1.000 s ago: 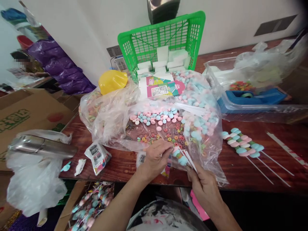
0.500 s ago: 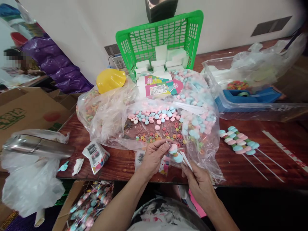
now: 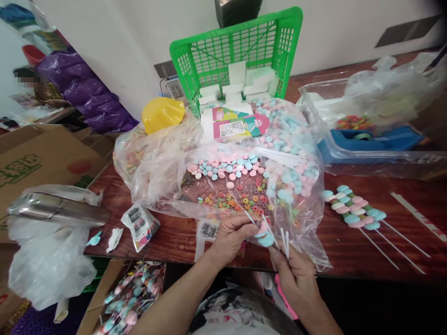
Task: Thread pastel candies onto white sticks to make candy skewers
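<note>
Above the tabletop point(image 3: 349, 251), the left hand point(image 3: 230, 237) pinches a candy stack point(image 3: 265, 239), partly hidden; the right hand point(image 3: 296, 267) grips white sticks point(image 3: 287, 243), lower ends concealed. Fine print on the pink card point(image 3: 240, 124) is illegible.

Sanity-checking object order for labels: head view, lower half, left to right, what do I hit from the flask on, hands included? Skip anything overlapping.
Metal flask, stack of printed cards, left hand, right hand, three candy-threaded sticks lying on the table.
</note>
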Action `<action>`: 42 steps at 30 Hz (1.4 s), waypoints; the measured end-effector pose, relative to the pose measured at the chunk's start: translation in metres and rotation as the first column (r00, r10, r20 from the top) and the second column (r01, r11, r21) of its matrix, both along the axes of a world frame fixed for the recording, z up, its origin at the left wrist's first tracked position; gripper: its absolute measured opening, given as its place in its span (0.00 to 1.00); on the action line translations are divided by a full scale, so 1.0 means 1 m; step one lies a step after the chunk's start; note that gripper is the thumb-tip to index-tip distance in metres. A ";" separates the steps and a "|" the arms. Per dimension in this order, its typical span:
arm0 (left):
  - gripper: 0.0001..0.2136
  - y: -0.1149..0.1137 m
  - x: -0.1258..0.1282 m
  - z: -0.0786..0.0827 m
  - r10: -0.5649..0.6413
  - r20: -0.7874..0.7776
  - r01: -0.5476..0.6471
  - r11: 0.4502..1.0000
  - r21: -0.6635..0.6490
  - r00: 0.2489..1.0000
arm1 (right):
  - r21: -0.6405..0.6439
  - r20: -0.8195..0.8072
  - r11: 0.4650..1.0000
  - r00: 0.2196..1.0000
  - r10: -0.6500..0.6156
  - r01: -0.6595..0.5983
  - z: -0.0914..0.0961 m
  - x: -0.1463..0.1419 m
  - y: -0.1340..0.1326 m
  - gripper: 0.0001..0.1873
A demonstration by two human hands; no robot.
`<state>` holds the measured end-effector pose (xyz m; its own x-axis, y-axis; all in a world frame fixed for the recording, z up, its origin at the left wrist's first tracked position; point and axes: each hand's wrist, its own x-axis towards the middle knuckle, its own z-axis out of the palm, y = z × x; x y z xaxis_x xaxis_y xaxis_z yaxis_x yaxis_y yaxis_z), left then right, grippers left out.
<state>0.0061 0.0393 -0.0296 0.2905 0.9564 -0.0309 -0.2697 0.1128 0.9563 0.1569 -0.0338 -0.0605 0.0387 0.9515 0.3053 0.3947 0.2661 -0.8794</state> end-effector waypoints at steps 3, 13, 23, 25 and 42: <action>0.11 -0.007 0.004 -0.005 0.026 -0.071 -0.022 0.998 0.052 0.997 | 0.016 -0.008 1.000 1.000 -0.006 0.006 -0.002 0.000 0.001 0.10; 0.15 0.075 -0.031 0.020 0.229 -0.669 0.030 0.936 0.352 0.707 | -0.181 -0.286 0.949 0.909 -0.303 0.259 -0.003 0.022 0.015 0.12; 0.07 0.125 -0.036 0.012 0.423 -0.892 0.389 0.803 0.451 0.159 | -0.041 -0.115 0.978 0.971 -0.210 0.206 -0.007 0.018 0.015 0.10; 0.09 0.134 -0.036 0.012 0.417 -0.889 0.377 0.805 0.457 0.188 | -0.032 -0.094 0.980 0.975 -0.200 0.198 -0.009 0.019 0.014 0.10; 0.09 0.106 -0.031 0.018 0.149 -0.651 0.105 0.936 0.334 0.744 | 0.090 0.038 0.979 0.981 -0.188 0.184 -0.001 0.013 0.022 0.11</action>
<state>-0.0249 0.1449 -0.0111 0.2967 0.9486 0.1097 0.4416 -0.2382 0.8650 0.1700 -0.0120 -0.0612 0.1964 0.8991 0.3912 0.4842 0.2580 -0.8361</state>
